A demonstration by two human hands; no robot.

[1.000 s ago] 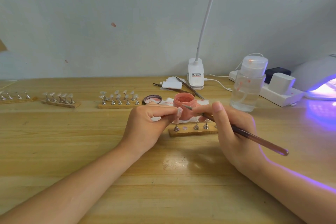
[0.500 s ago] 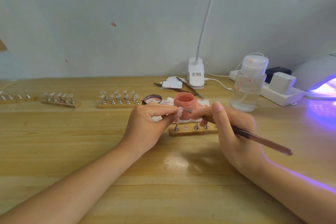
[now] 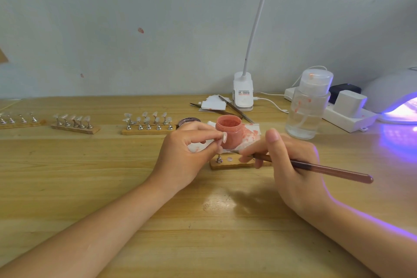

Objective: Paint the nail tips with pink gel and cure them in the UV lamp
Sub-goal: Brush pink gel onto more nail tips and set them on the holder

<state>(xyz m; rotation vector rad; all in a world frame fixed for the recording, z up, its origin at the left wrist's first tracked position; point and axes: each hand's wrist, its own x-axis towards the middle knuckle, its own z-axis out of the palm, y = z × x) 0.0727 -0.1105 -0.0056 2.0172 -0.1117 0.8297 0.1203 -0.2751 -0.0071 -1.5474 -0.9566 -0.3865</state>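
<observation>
— Since half a second ago our brush [image 3: 311,166] has dropped: its tip sat level with the nail tip [image 3: 224,137] then, and now it points lower, toward the middle of the frame, just over the wooden stand [image 3: 234,163] in front of us. Our left hand has hardly shifted.

— So where are we, working from the big things down?

— At the right edge of the frame the UV lamp [image 3: 392,95] glows violet, well apart from our hands, so we judge curing is still ahead for this piece. Left of it stands the clear pump bottle [image 3: 308,108]. At centre, the open jar of pink gel [image 3: 228,131] sits on a stained tissue just behind our fingers. Along the left of the frame three more stands [image 3: 147,130] carry tips that look unpainted.

— And our hands?

— Our left hand [image 3: 185,153] has thumb and forefinger pinched on the single nail tip, held up in front of the jar. Our right hand [image 3: 291,165] is curled round the brush in a pen grip.

— Then the step?

— We think we are mid-coat on this tip, between strokes. Whether the bristles carry gel is too small to tell. Next calls for either a fresh dip in the jar or bringing the tip of the brush back up for a steady, light stroke.
</observation>
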